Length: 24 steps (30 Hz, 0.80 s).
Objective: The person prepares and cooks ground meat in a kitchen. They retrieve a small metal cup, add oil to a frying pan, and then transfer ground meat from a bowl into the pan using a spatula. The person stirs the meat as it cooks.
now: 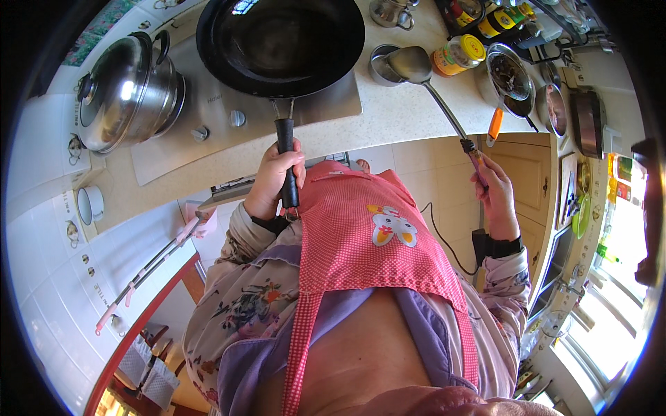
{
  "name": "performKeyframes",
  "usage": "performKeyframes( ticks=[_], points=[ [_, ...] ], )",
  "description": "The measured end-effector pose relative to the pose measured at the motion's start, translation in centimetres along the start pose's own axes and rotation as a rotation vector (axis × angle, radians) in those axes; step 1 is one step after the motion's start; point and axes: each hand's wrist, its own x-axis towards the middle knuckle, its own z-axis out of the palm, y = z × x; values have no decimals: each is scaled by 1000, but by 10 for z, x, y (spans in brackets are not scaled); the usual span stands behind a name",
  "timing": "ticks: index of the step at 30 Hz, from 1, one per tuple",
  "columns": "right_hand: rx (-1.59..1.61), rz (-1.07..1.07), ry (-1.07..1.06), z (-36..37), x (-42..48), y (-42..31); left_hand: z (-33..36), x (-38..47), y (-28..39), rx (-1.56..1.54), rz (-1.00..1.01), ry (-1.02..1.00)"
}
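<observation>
My left hand (283, 174) is closed around the black handle of a wok (281, 47), which is over the steel gas hob (328, 101). The wok's inside looks dark and shiny. In my right hand (491, 187) is the handle of a metal wok spatula (411, 63), whose blade lies over a small metal pot (382, 73) on the counter. A jar with a yellow lid (458, 54) stands right beside the blade.
A lidded steel pot (125, 93) stands at the hob's left. At right, a strainer with an orange handle (509, 73) rests on a bowl, near a metal pitcher (391, 13) and a rack of bottles. A white enamel mug (90, 204) is at the counter's left end.
</observation>
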Motion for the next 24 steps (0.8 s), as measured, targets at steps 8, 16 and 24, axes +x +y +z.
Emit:
performKeyframes(
  ticks=[8,16,24],
  points=[
    [-89,-96,50,3,5,-2,-2,0,0,18,-6,11],
    [-452,-353,143,4,11,12,-1,-1,2,35,-28,23],
    [-588,-563,176,10,15,20,-3,-2,3,28,-27,20]
  ],
)
